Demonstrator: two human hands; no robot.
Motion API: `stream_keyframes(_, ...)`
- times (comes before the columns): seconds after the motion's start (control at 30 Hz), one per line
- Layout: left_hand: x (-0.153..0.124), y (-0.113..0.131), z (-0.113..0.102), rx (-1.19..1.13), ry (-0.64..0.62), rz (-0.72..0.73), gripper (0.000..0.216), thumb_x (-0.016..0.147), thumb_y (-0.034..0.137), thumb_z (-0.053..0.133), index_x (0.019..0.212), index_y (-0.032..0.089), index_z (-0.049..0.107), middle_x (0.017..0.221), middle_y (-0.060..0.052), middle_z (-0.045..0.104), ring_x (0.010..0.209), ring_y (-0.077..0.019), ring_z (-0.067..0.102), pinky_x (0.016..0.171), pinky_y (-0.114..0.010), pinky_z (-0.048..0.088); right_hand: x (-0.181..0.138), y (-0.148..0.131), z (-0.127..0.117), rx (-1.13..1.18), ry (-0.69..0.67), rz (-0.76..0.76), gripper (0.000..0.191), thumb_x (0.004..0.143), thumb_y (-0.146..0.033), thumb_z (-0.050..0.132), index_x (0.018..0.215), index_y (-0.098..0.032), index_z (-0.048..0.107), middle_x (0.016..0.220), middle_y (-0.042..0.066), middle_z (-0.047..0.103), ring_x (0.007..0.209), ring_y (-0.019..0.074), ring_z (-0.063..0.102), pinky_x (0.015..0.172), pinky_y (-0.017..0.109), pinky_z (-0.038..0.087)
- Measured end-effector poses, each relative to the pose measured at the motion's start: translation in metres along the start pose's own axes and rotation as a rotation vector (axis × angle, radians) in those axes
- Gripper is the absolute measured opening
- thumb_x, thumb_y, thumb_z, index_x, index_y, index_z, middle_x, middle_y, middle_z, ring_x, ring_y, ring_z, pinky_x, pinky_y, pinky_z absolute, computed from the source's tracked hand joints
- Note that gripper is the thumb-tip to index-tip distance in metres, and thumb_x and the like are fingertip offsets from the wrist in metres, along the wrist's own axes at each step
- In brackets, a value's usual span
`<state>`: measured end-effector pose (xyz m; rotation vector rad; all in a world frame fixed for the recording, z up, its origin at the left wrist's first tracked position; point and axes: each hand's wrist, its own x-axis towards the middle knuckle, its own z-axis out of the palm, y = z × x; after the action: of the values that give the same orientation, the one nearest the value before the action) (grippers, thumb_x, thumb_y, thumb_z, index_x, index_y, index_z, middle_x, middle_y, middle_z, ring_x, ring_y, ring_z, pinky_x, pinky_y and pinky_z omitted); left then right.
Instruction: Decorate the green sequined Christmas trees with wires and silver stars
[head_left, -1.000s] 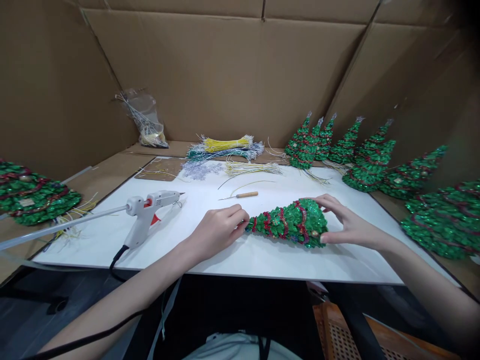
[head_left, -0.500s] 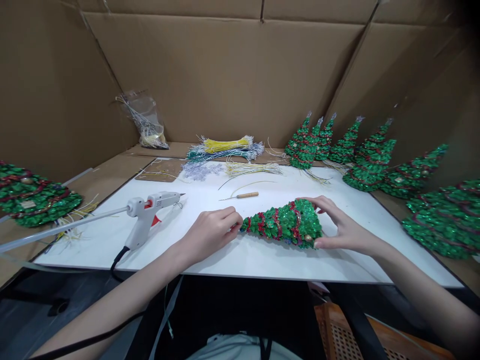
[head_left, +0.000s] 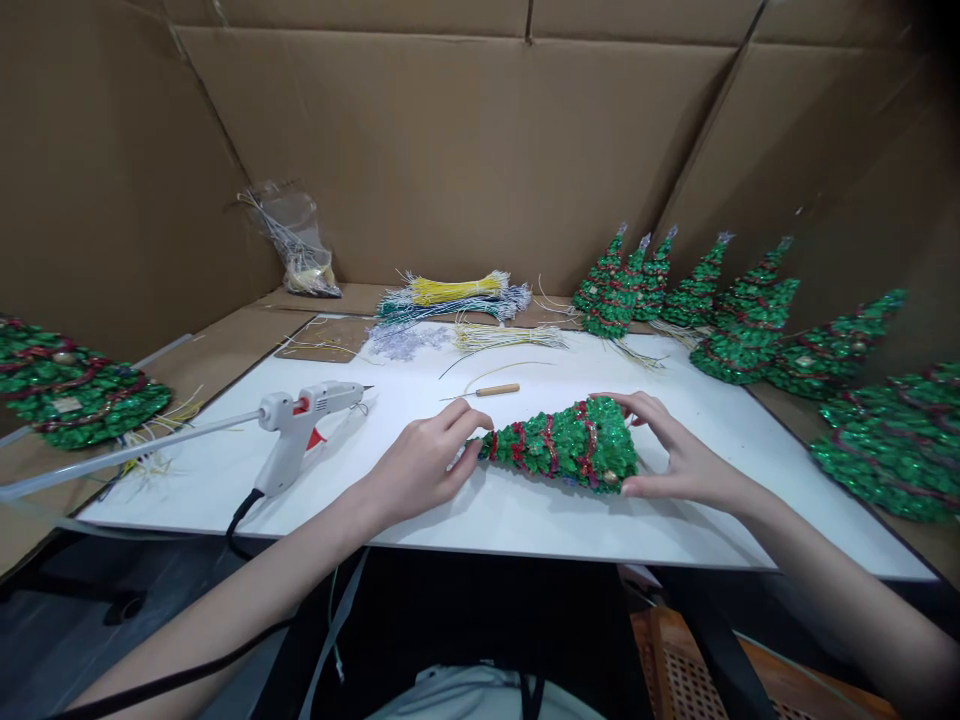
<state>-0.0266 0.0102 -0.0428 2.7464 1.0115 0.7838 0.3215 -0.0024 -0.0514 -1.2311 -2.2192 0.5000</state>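
Note:
A green glittery tree cone (head_left: 566, 445) with red garland lies on its side on the white board (head_left: 525, 520), tip pointing left. My left hand (head_left: 424, 462) pinches the tip. At the wide base end, my right hand (head_left: 675, 455) cups the cone with spread fingers. A white glue gun (head_left: 300, 425) rests on the board left of my left hand. Just behind the cone lies a wooden-handled awl (head_left: 491, 390).
Bundles of yellow, green and white wires (head_left: 450, 300) lie at the board's back. Several finished trees (head_left: 712, 305) stand along the right; more lie at far right (head_left: 892, 445) and far left (head_left: 71, 395). Cardboard walls (head_left: 450, 140) enclose the space. A plastic bag (head_left: 296, 240) sits back left.
The cone has shifted slightly left between my hands and turned a little. My left fingers have opened somewhat around the tip. The view has shifted slightly.

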Motion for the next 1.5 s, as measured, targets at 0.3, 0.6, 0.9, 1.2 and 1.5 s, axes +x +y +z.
stream_keyframes(0.3,-0.001,-0.001,0.002,-0.137,0.041,-0.024,0.023,0.095,0.008,0.044,0.111,0.021,0.053,0.097,-0.004,0.065,0.08,-0.0147,0.062,0.068,-0.024,0.047,0.0,0.002,0.002,0.019,-0.006,0.012,0.085,0.074,-0.066,0.07,0.147,-0.038,0.036,0.131,0.01,0.05,0.123,0.0358,0.049,0.102,0.054,0.045)
stream_keyframes(0.6,0.005,0.004,0.005,-0.217,0.044,-0.154,0.027,0.086,0.003,0.053,0.105,0.022,0.055,0.085,0.001,0.066,0.068,-0.0118,0.062,0.065,-0.022,0.049,-0.001,0.0,0.004,0.006,0.005,-0.002,0.085,0.073,-0.063,0.071,0.146,-0.037,0.036,0.137,0.01,0.05,0.125,0.0355,0.049,0.102,0.05,0.045)
stream_keyframes(0.9,0.0,0.003,-0.003,-0.031,-0.031,-0.159,0.016,0.091,0.014,0.061,0.104,0.022,0.056,0.104,-0.002,0.063,0.076,-0.0148,0.063,0.07,-0.028,0.048,-0.001,0.003,0.005,0.015,0.002,0.003,0.086,0.073,-0.067,0.07,0.146,-0.037,0.036,0.136,0.009,0.049,0.123,0.0352,0.049,0.103,0.05,0.043)
stream_keyframes(1.2,-0.017,0.0,-0.011,0.127,-0.026,-0.117,0.01,0.093,0.025,0.063,0.1,0.019,0.058,0.098,-0.004,0.064,0.092,-0.0224,0.061,0.076,-0.032,0.046,0.0,0.005,0.005,0.032,0.001,0.007,0.084,0.074,-0.067,0.069,0.146,-0.038,0.036,0.135,0.009,0.049,0.124,0.0364,0.049,0.103,0.051,0.043)
stream_keyframes(1.5,-0.027,-0.003,-0.016,-0.017,-0.069,-0.224,0.006,0.095,0.023,0.06,0.097,0.02,0.064,0.083,0.001,0.069,0.071,-0.0141,0.061,0.067,-0.025,0.041,0.0,0.003,0.005,0.046,-0.01,0.02,0.084,0.074,-0.066,0.07,0.146,-0.039,0.036,0.138,0.009,0.047,0.127,0.0379,0.046,0.103,0.052,0.041)
